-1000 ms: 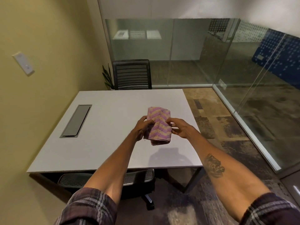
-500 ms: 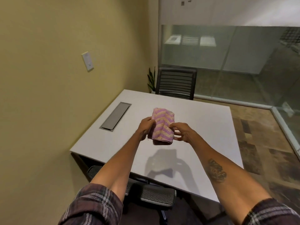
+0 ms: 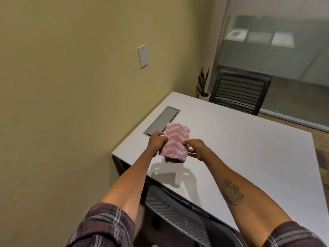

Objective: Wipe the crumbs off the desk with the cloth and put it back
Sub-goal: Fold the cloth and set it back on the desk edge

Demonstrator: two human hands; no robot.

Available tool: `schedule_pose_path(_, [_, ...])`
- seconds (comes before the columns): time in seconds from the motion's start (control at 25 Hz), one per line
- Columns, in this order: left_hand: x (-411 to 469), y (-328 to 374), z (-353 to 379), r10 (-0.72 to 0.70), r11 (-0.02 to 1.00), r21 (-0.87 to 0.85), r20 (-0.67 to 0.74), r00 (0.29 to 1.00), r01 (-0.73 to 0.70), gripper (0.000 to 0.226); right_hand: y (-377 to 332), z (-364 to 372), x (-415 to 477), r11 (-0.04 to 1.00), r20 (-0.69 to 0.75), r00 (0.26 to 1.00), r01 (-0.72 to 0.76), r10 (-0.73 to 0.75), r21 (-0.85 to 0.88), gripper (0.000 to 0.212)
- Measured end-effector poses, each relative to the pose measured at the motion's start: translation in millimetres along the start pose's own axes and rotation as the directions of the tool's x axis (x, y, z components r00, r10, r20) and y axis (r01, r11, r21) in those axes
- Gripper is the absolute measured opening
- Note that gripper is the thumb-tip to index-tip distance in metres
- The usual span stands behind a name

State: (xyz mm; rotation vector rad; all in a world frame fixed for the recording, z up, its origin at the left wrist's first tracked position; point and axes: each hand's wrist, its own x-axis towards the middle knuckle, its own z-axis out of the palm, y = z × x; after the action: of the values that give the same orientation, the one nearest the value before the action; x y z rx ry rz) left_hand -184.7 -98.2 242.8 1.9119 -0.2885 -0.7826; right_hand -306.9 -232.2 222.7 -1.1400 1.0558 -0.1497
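A folded cloth point(image 3: 175, 142) with pink and cream zigzag stripes hangs in the air above the near left part of the white desk point(image 3: 240, 148). My left hand point(image 3: 156, 140) grips its left edge. My right hand point(image 3: 195, 148) pinches its right edge with thumb and forefinger. The cloth's shadow falls on the desk just below it. No crumbs can be made out on the desk at this size.
A grey cable hatch point(image 3: 161, 121) is set into the desk by the yellow wall. A black mesh chair point(image 3: 239, 90) stands at the far side, and a grey chair point(image 3: 178, 216) is tucked under the near edge. A small potted plant point(image 3: 203, 86) sits in the corner.
The view has swung left toward the yellow wall, so the desk now sits to the right. Both hands keep hold of the folded cloth above the desk.
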Motion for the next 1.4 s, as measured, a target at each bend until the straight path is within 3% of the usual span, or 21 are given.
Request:
schedule_pose_path(0.28, [80.4,-36.7,-92.7,-0.021,0.997,0.067,-0.027,0.999,0.022,0.034,10.3,115.3,65.3,0.995,0.029,0.996,-0.090,0.089,0.035,0.023])
schedule_pose_path(0.56, [158.4,-87.0,-129.0,-0.056,0.973,0.225,0.012,0.998,0.052,0.038,38.5,183.1,127.3,0.982,-0.002,0.982,-0.187,0.187,0.019,0.016])
schedule_pose_path(0.92, [214.4,-150.0,-123.3,-0.180,0.927,0.336,0.001,0.984,0.169,0.036,88.6,210.6,185.7,0.951,-0.034,0.951,-0.308,0.307,-0.035,0.010])
schedule_pose_path(1.4, [239.8,-175.3,-115.1,-0.216,0.889,0.423,0.054,0.975,0.174,0.033,103.5,210.0,214.5,0.920,-0.037,0.938,-0.346,0.345,-0.187,0.009])
